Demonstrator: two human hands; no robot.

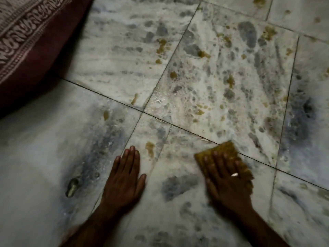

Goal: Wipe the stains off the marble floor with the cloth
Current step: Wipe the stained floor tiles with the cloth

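My right hand (226, 179) lies flat on a folded yellow-brown cloth (226, 149) and presses it to the marble floor (178, 202); a ring shows on one finger. The cloth's far edge sticks out past my fingertips, and the hand looks blurred. My left hand (124, 177) rests palm down on the floor to the left, fingers together, holding nothing. Brownish-yellow stains dot the tiles: one streak (150, 148) lies between my hands, and several more (203, 54) spread across the far tiles.
A maroon fabric with a pale patterned border (26, 43) hangs over the floor at the upper left. A small dark metal fitting (72, 187) is set in the floor left of my left hand. Dark grout lines (195, 133) cross the tiles.
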